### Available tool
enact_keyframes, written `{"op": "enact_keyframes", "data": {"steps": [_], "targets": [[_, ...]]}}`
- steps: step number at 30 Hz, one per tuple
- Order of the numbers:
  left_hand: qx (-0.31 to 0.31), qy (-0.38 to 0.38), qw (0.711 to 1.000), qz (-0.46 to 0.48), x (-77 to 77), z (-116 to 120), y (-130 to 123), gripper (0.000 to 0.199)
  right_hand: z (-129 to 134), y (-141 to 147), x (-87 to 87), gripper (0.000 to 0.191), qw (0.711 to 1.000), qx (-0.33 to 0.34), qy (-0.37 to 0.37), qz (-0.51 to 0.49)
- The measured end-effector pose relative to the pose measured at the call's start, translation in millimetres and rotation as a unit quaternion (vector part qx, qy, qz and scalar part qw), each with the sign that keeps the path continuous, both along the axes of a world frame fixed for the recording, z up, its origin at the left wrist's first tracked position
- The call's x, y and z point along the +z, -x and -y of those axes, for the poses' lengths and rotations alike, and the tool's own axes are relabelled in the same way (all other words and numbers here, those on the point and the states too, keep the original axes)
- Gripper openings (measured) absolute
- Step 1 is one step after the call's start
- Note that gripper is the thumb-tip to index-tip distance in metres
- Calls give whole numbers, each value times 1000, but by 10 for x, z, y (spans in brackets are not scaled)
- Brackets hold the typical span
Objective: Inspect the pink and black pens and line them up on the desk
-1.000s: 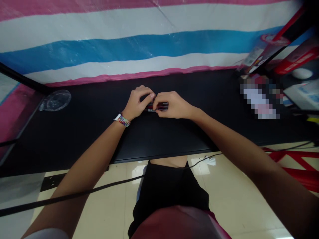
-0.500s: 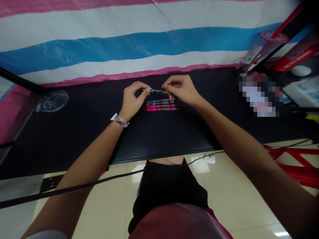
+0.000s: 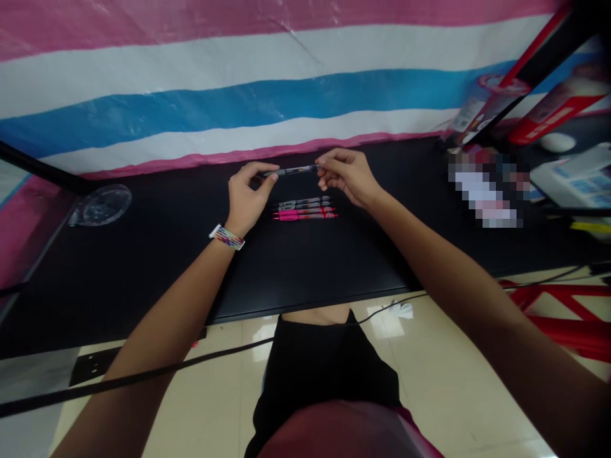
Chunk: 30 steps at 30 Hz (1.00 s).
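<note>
A black pen (image 3: 296, 170) is held level above the black table (image 3: 305, 267). My left hand (image 3: 249, 194) pinches its left end between thumb and forefinger. At the other end, my right hand (image 3: 349, 175) closes thumb and fingertips on the pen's tip, with the lower fingers curled. Just in front of the hands, several pens lie side by side on the table: black-and-grey pens (image 3: 305, 203) at the back and pink-red pens (image 3: 305, 216) nearest me.
A clear plastic lid (image 3: 104, 205) lies at the left. Toward the right stand a clear plastic jar (image 3: 477, 108), a red tube (image 3: 548, 117) and a white box (image 3: 580, 181). Behind the table hangs a striped sheet (image 3: 267, 95). A dark cable (image 3: 229, 351) crosses below the table edge.
The held pen has moved slightly away from the row and now lies straighter between both hands. My right fingers have come onto its right end. The view has tilted up a little.
</note>
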<state>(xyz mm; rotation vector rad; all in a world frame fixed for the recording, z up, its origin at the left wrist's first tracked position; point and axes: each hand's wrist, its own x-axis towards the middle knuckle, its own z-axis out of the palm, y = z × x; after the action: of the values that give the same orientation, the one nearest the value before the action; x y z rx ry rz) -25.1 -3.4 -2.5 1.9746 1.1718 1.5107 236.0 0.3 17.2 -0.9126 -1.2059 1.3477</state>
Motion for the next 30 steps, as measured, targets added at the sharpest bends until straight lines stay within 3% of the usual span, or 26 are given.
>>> {"op": "enact_keyframes", "data": {"steps": [7,14,21,26,28,30], "targets": [[21,7,999,-24,-8,-24,36,14,-16,-6,-59,36,1000,3,24,-9],[17,-16,995,-93,36,29,39,13,-44,-17,-71,33,1000,-6,17,-15],[-13,2,995,-101,48,22,62,27,-56,-20,-97,30,1000,-1,21,-7],[-13,59,997,-56,6,21,25,58,-54,-13,-104,30,1000,4,14,-12],[-14,76,996,-43,5,22,11,57,-59,-17,-101,29,1000,1,16,-15],[-26,74,996,-35,8,17,4,42,-70,-26,-103,28,1000,-3,22,-16]]}}
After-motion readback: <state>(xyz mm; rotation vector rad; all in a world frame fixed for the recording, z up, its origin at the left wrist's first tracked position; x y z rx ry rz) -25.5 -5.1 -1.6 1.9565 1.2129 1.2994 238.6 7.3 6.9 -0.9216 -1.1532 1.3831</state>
